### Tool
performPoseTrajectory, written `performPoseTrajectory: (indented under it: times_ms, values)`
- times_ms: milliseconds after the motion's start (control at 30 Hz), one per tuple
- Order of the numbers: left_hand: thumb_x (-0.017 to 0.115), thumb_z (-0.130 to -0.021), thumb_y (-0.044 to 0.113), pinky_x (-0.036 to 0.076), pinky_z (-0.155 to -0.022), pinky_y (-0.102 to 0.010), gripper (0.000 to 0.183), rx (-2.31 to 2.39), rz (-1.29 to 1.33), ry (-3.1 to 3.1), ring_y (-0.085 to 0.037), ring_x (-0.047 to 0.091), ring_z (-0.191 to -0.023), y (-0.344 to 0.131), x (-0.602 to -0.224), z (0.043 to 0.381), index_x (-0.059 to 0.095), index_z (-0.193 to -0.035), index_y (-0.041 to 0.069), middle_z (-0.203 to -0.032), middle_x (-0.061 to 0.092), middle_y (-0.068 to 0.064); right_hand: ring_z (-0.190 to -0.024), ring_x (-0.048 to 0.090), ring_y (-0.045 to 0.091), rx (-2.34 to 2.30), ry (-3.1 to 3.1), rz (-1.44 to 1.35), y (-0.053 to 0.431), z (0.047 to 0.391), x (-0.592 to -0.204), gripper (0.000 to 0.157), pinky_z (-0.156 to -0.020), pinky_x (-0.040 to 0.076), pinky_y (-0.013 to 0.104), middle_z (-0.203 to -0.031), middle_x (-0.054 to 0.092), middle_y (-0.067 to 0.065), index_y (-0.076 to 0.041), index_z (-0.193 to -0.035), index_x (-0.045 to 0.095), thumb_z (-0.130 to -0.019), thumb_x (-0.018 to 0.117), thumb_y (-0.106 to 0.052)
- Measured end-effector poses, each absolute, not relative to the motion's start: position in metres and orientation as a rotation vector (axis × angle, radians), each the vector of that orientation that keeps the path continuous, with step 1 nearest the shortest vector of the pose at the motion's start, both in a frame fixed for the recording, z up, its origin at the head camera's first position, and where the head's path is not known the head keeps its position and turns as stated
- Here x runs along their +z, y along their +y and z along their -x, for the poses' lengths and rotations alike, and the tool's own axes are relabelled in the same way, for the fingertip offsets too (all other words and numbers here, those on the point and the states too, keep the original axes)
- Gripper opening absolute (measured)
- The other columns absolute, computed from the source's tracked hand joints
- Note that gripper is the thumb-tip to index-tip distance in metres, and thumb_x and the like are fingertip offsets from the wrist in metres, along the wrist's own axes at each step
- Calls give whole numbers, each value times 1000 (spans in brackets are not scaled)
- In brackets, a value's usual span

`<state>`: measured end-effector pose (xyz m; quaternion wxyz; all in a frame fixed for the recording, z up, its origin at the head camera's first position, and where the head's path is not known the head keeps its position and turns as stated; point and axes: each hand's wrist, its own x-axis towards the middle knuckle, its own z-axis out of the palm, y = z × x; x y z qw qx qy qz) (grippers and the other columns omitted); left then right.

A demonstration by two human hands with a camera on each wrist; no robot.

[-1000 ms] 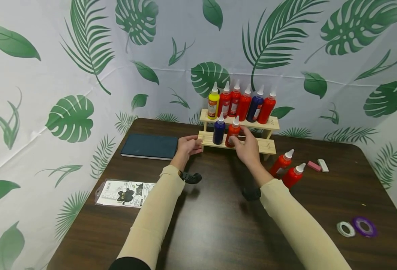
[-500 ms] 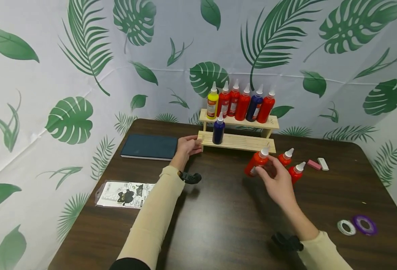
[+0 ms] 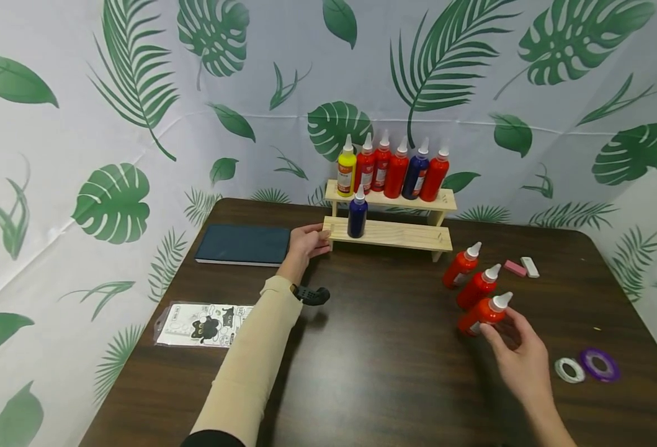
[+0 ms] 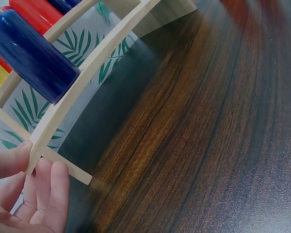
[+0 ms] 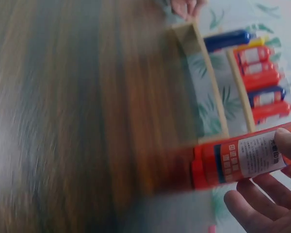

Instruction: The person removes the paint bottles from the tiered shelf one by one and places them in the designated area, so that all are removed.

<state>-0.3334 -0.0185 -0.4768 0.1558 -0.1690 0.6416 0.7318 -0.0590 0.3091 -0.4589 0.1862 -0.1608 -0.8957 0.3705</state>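
My left hand point(image 3: 306, 243) pinches the left end of the lower step of a two-tier wooden rack point(image 3: 403, 234), thumb on top and fingers below, as the left wrist view shows. A dark blue squeeze bottle point(image 3: 357, 218) with a white nozzle stands on that lower step. At the right, my right hand point(image 3: 520, 360) holds a red squeeze bottle point(image 3: 481, 315) between thumb and fingers; its printed label point(image 5: 259, 154) shows in the right wrist view. Just behind it two more red bottles point(image 3: 461, 268) stand on the table. Whether the held bottle touches the table I cannot tell.
On the rack's upper step stand a yellow bottle point(image 3: 346, 169), several red ones and a blue bottle point(image 3: 415, 176). A dark notebook point(image 3: 243, 244) and a cat-print packet point(image 3: 205, 324) lie left. Pink and white blocks point(image 3: 515, 268) and two tape rolls point(image 3: 599, 364) lie right.
My right hand has taken a red bottle off the lower step and carried it right and toward me, beside the two standing red bottles. My left hand keeps its hold on the rack.
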Motion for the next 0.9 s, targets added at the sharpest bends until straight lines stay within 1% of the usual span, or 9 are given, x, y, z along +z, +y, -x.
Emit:
performPoseTrajectory:
  times_ms: [133,200,267,367,467,567,600,667,900]
  values:
    - [71,-87,9,60,-65,-29,37,2100,484,1836,-17,67,-71,-18,-477,333,63,-123,6,-94,70,-11,-90,49,-11,1027,-2453,525,320,58,-466,49,-75,39,-3,-120,62,16,-3,-130,55,-87,72,-17]
    - [71,-87,9,60,-65,-29,37,2103,485,1836,-17,68,-72,-18,-477,333,63,-123,6,-90,70,-9,-89,48,-12,1027,-2427,547,325,59,-469,48,-75,39,-3,-120,62,17,-3,-130,55,-87,71,-16]
    - [71,-87,9,60,-66,-29,37,2101,486,1838,-17,67,-72,-18,-477,334,63,-123,6,-87,69,-8,-92,52,-6,1027,-2419,580,328,60,-471,48,-76,39,-2,-121,62,16,-4,-131,54,-88,71,-17]
    - [71,-87,10,60,-66,-29,37,2099,492,1840,-17,67,-72,-18,-477,333,64,-122,6,-86,69,-7,-101,59,12,1034,-2429,624,331,62,-473,50,-81,43,3,-124,61,16,-5,-134,52,-90,69,-20]
    - [71,-87,10,60,-66,-30,37,2098,493,1845,-19,68,-75,-18,-477,333,64,-122,6,-86,69,-7,-110,58,31,1041,-2456,651,332,64,-475,52,-91,50,23,-128,59,16,-6,-137,49,-91,66,-23]
    - [71,-87,10,60,-66,-29,37,2098,493,1848,-21,68,-80,-18,-476,333,63,-123,6,-87,69,-8,-114,56,37,1055,-2470,654,333,66,-477,53,-94,48,48,-131,56,19,-5,-139,47,-93,64,-25]
    - [71,-87,10,60,-66,-29,37,2096,494,1849,-22,68,-81,-18,-476,333,63,-123,6,-88,69,-8,-114,55,38,1061,-2472,652,333,66,-478,53,-94,46,52,-132,55,20,-5,-140,46,-93,63,-25]
    - [71,-87,10,60,-66,-29,37,2094,496,1850,-21,68,-80,-17,-476,333,63,-123,6,-91,69,-10,-115,55,39,1066,-2469,646,333,67,-480,53,-93,45,56,-132,54,21,-5,-140,45,-94,63,-23]
    - [71,-87,11,60,-66,-29,38,2082,503,1849,-19,68,-76,-17,-476,334,63,-124,6,-100,70,-14,-113,56,38,1043,-2469,639,334,68,-482,52,-91,45,56,-131,56,20,-4,-139,46,-93,64,-21]
